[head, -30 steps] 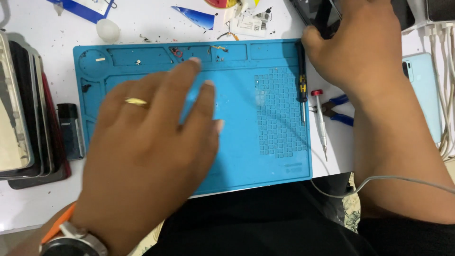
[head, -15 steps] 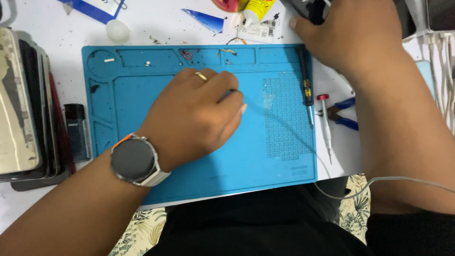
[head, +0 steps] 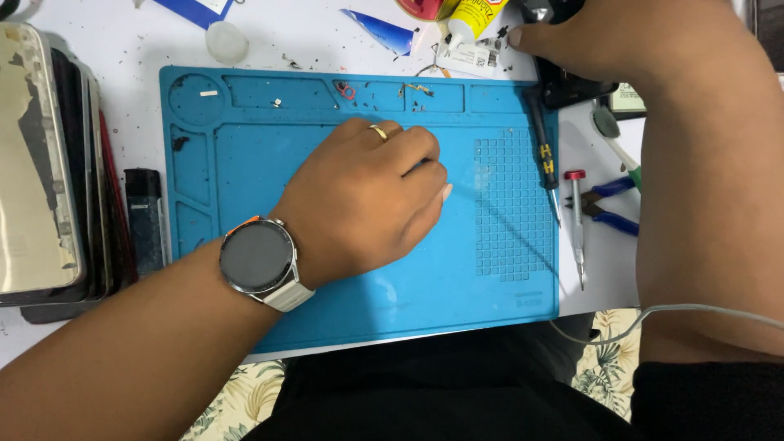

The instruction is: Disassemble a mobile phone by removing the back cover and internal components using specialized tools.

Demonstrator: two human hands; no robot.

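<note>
My left hand (head: 367,200) rests on the middle of a blue silicone work mat (head: 245,163). Its fingers are curled into a loose fist, knuckles up, and nothing shows inside them. It wears a gold ring, and a round dark watch (head: 257,260) sits on the wrist. My right hand (head: 604,41) is at the top right, beyond the mat's corner. It is closed over a black device (head: 572,83), with the thumb pointing left. Most of that device is hidden under the hand.
A stack of phones with worn backs (head: 41,163) and a small black block (head: 145,216) lie to the left. Two screwdrivers (head: 543,155) (head: 576,220) and blue-handled pliers (head: 612,204) lie along the mat's right edge. A yellow glue tube (head: 469,16) is at the top. A grey cable (head: 653,314) crosses my right forearm.
My left hand went from flat with spread fingers to a curled fist and drew back toward the mat's centre. My right hand stayed on the black device at the top right.
</note>
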